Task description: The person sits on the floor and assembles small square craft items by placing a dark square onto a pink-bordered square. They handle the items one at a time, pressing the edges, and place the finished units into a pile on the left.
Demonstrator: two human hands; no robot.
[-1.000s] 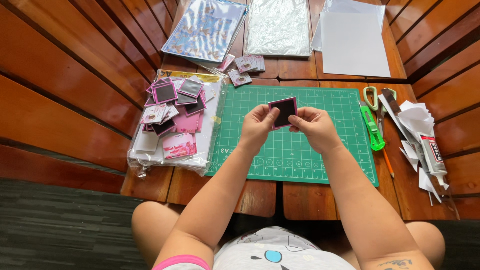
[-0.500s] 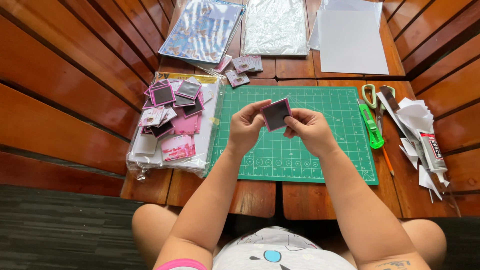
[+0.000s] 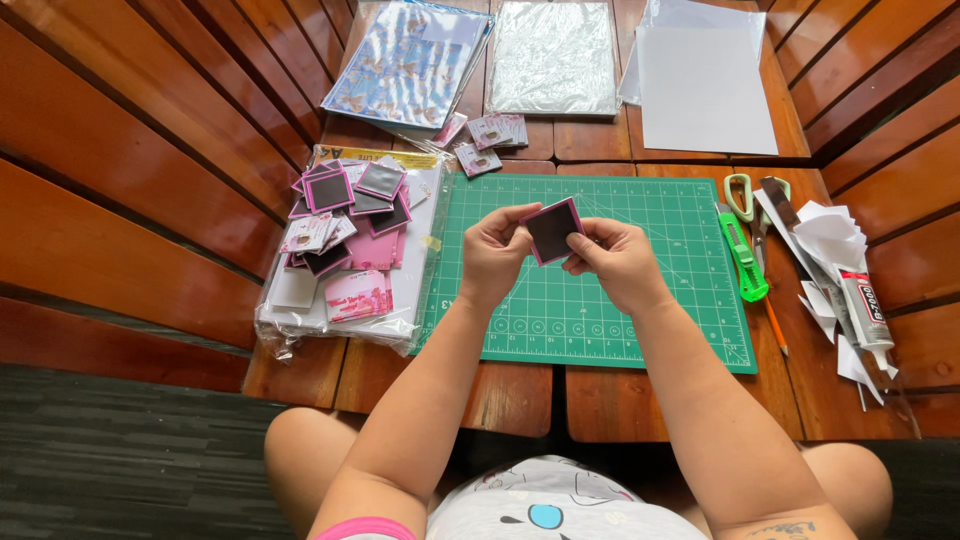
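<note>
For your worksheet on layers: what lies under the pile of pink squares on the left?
The pink squares lie on a clear plastic pack of white sheets, resting on the wooden table. What the pile covers cannot be seen.

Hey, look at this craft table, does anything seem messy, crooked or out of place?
Nothing looks damaged or spilled. The untidy spots: white paper scraps lie scattered at the right edge around the glue tube, and the pink-edged squares sit in a loose, overlapping heap left of the green cutting mat.

Scissors [image 3: 738,194] right of mat [image 3: 640,310], squares [image 3: 345,215] left.
</note>
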